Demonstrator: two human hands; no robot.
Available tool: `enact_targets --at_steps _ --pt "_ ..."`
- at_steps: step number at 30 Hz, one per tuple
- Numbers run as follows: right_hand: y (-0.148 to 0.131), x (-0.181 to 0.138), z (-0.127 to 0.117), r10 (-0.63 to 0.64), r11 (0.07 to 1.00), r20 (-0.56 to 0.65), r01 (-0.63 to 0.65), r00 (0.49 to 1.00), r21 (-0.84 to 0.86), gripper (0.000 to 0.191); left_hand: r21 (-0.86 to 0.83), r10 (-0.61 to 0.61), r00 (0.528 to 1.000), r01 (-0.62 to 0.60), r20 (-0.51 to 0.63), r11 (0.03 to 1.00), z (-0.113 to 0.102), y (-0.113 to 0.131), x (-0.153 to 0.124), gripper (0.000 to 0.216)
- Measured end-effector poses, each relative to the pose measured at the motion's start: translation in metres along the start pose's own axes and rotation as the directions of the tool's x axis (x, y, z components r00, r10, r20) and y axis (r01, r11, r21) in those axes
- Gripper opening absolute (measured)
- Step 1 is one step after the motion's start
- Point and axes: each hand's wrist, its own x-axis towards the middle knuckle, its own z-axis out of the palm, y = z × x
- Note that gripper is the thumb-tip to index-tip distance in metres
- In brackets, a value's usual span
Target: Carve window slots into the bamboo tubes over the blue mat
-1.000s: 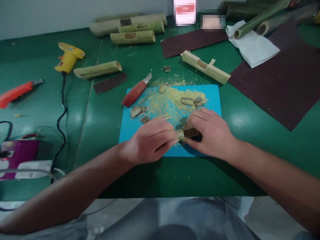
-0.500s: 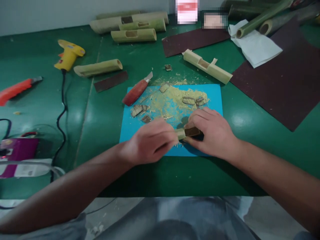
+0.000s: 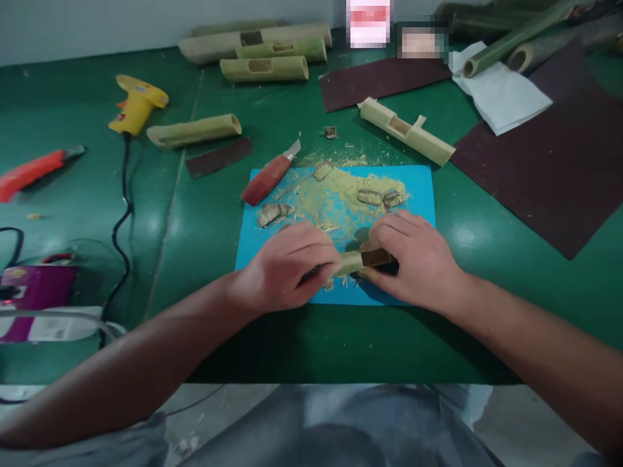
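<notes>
The bamboo is over the mat near its front edge, left hand and right hand both gripping it, fingers curled. Its slot is already cut — dust lies beyond — but what remains cannot be told.

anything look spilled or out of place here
Yes: pale shavings litter the blue mat and spill past its far edge onto the green table. The red-handled knife lies askew across the mat's far-left corner, its blade uncovered.
</notes>
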Motion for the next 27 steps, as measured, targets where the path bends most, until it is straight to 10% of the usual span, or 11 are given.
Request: enact_targets --at_steps 27 --pt "0.0077 0.0008 -0.0038 0.051 0.999 -0.027 -0.051 0.998 0.004 0.02 -0.002 -0.022 1.0 0.022 0.007 1.0 -0.0011 -0.005 0.0058 0.013"
